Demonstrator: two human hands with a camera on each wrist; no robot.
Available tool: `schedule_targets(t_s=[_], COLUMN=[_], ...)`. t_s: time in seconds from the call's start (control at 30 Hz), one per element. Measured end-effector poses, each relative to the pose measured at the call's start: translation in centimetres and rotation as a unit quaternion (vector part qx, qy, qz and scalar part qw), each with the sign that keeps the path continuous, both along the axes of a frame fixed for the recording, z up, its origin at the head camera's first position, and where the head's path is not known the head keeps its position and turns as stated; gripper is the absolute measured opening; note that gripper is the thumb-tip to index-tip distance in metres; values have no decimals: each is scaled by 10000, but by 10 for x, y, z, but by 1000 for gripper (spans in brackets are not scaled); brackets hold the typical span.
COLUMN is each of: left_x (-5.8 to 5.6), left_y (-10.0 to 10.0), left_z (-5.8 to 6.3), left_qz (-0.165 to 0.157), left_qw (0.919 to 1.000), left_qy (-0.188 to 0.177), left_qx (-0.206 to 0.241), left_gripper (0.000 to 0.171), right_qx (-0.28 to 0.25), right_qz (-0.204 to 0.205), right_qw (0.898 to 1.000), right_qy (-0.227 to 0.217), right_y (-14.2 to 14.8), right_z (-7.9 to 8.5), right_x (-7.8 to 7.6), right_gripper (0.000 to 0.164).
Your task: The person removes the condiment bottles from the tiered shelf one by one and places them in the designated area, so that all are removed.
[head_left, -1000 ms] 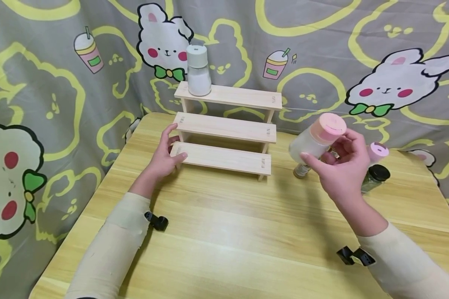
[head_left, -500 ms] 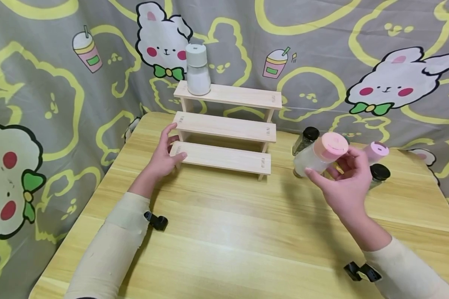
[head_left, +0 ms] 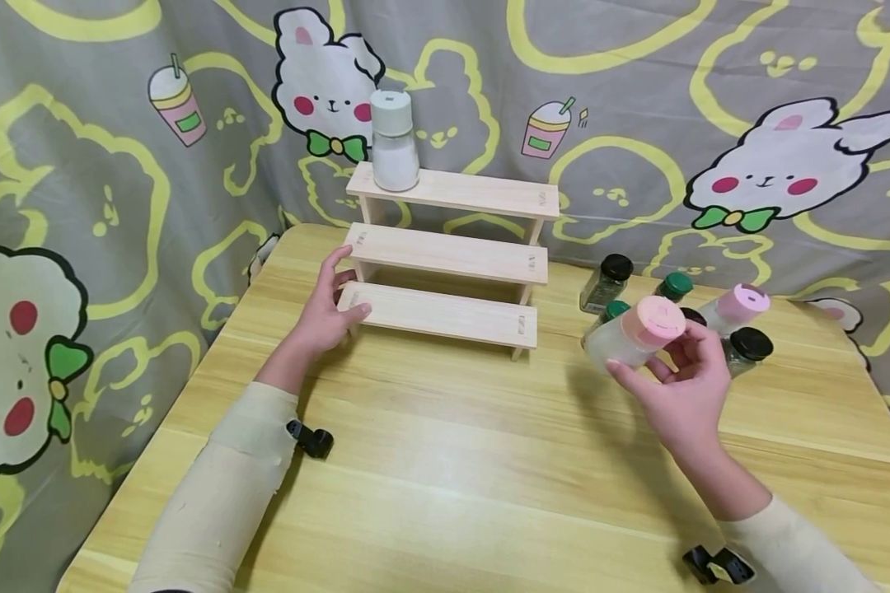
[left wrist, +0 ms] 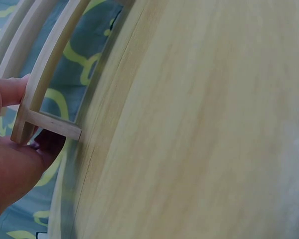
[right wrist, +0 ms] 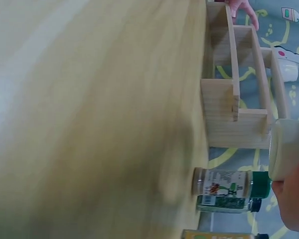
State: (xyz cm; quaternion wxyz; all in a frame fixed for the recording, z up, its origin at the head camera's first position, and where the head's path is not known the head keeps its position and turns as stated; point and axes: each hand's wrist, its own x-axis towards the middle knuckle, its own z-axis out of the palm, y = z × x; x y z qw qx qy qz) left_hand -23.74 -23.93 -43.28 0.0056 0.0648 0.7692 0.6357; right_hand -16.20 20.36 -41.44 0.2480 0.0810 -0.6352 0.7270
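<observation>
My left hand grips the left end of a three-tier wooden shelf, thumb on the lowest board. In the left wrist view, thumb and fingers lie around that board's end. A clear seasoning bottle with a pink cap is in my right hand, tilted and raised above the table, right of the shelf. Its pale base shows in the right wrist view. Another seasoning bottle, white-capped and holding white contents, stands at the left of the top board.
Around the held bottle, on the wooden table, stand several spice jars: a black-capped jar, a green-capped jar and another black-capped jar among them. A purple-capped bottle is with them. A patterned curtain hangs behind.
My right hand has lowered the pink-capped bottle toward the front of the table, and more spice jars behind it show now. My left hand stays on the shelf.
</observation>
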Motion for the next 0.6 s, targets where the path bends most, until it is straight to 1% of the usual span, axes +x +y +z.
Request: schedule_targets(t_s=[0.07, 0.33, 0.57, 0.6], left_x=[2, 1, -11, -11], left_y=[1, 1, -6, -7], left_z=[3, 1, -20, -21], left_qz=[-1, -3, 38, 52], left_qw=[10000, 10000, 10000, 10000], left_qy=[16, 23, 61, 72], left_qx=[31, -14, 9, -7], left_gripper=[88, 88, 91, 92], right_qx=[-5, 182, 224, 220], right_qz=[-34, -292, -444, -451], right_qw=[10000, 9985, 9965, 9963], right_qy=[-80, -419, -676, -695], right_y=[0, 4, 7, 7], right_z=[-4, -19, -30, -31], right_x=[1, 5, 7, 7], right_gripper=[78, 79, 79, 78])
